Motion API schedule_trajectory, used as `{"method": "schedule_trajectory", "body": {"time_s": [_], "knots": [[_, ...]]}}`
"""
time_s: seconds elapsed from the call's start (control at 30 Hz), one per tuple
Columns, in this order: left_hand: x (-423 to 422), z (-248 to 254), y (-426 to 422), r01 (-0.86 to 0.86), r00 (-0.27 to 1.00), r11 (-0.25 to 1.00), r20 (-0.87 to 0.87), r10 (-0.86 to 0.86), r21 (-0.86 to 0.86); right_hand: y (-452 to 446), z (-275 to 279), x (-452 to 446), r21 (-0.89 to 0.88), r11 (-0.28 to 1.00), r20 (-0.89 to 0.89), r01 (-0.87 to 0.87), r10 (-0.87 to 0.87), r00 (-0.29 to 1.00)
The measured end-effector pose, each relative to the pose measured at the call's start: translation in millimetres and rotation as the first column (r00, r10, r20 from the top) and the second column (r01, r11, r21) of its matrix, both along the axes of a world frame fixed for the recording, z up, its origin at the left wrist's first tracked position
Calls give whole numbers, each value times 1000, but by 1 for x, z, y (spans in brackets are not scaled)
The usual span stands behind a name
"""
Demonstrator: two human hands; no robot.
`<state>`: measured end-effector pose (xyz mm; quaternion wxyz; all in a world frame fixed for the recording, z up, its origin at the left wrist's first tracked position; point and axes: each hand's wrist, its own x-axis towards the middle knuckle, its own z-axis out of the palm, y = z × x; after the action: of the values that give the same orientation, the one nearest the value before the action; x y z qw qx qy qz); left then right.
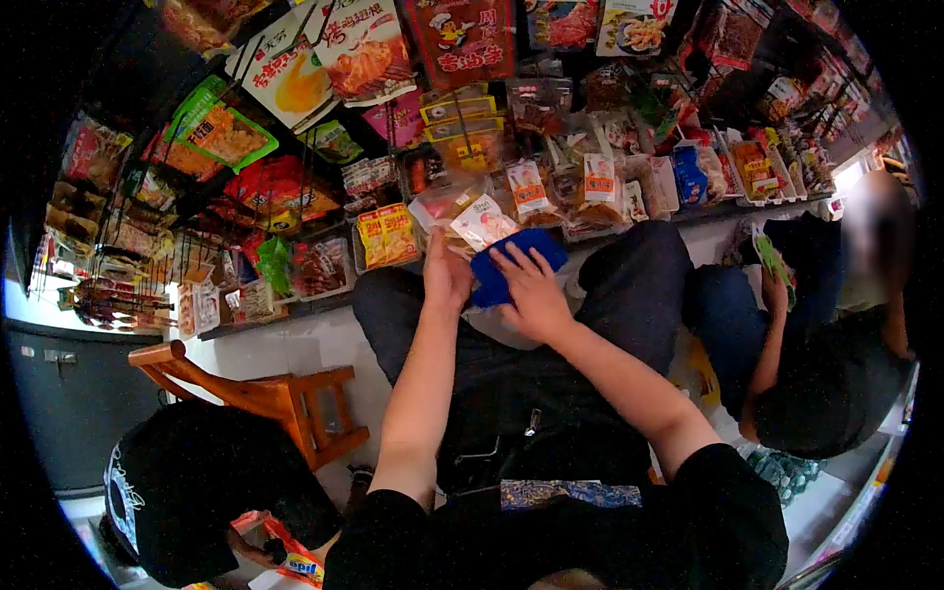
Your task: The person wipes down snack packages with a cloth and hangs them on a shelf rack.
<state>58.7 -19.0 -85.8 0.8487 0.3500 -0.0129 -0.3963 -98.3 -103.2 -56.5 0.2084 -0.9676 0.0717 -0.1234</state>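
Observation:
My left hand (pixel 448 272) grips the near left edge of a clear snack packet (pixel 442 208) with a white label (pixel 483 223). The packet is tilted up above my lap, in front of the shelf. My right hand (pixel 536 295) holds a blue cloth (pixel 543 250), its fingers laid over the cloth against the packet's lower right part. That part of the packet is hidden under the cloth. Close to my left hand, a yellow snack bag (pixel 386 236) stands in a tray on the shelf.
Racks of hanging snack bags (pixel 364 49) and trays of packets (pixel 600 187) fill the front. A wooden chair (pixel 256 393) stands at left. One person in a black top (pixel 226 482) is at lower left; another person (pixel 836 383) at right holds a green packet (pixel 773 262).

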Motion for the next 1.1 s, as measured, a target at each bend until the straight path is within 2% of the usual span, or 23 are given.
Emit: {"method": "schedule_trajectory", "body": {"time_s": [0.07, 0.1, 0.17, 0.2, 0.27, 0.3, 0.43, 0.53, 0.57, 0.6, 0.67, 0.7, 0.73, 0.8, 0.83, 0.93, 0.97, 1.07, 1.1], "knots": [[-2, -2, -1, 39, 998, 999, -58, -40, -19, 2, 0, 4, 72, 988, 36, 137, -140, 990], [-6, -1, -2, 59, 995, 998, -79, -57, 28, 0, -3, 10, 81, 979, 31, 187, -190, 981], [-12, 3, -5, 96, 989, 988, -124, -81, 122, -2, -5, 17, 77, 971, 69, 228, -233, 970], [-12, -3, -5, 116, 988, 989, -115, -105, 97, -2, -3, 19, 78, 966, 87, 246, -252, 964], [-7, -19, -6, 157, 984, 986, -94, -152, 48, 2, 4, 18, -49, 990, 34, 131, -130, 991], [-7, -15, -1, 164, 980, 964, -146, -135, 211, 3, 8, 16, -109, 991, 1, 71, -71, 997], [0, -11, 4, 169, 982, 962, -116, -147, 212, -3, 15, 11, -112, 989, 1, -97, 98, 995], [-3, -14, -3, 126, 992, 981, -19, -124, 145, -13, 8, 20, -10, 993, 78, 121, -120, 990], [-5, -15, -3, 116, 993, 977, -12, -116, 176, -17, 3, 25, 24, 977, 144, 214, -215, 966], [-8, -17, -3, 108, 994, 973, -3, -110, 205, -23, -3, 30, 182, 951, 141, 249, -276, 951], [-7, -23, -2, 220, 974, 958, 11, -226, 185, -35, -11, 37, 482, 824, 104, 299, -393, 914], [-10, -16, -3, 226, 972, 954, 21, -234, 195, -35, -5, 38, 522, 780, 126, 347, -472, 873], [-16, -1, -5, 230, 970, 951, 30, -241, 205, -39, -5, 39, 560, 738, 75, 378, -499, 863], [-18, 3, -6, 207, 976, 958, 29, -217, 200, -51, -6, 41, 625, 647, -31, 437, -539, 842], [-17, -4, -5, 180, 982, 966, 16, -187, 185, -53, -11, 41, 608, 664, 26, 434, -564, 826], [-9, -5, -3, 116, 993, 981, -30, -113, 157, -51, -23, 33, 566, 717, -81, 407, -443, 893], [-6, -4, -3, 97, 995, 984, -46, -91, 150, -49, -30, 31, 582, 728, -45, 362, -416, 908], [3, -22, -1, 20, 998, 990, -60, -11, 142, -50, -46, 28, 569, 688, -173, 450, -435, 883], [0, -13, 0, -1, 1000, 985, -29, 6, 170, -50, -44, 27, 589, 671, -168, 450, -443, 881]]}}
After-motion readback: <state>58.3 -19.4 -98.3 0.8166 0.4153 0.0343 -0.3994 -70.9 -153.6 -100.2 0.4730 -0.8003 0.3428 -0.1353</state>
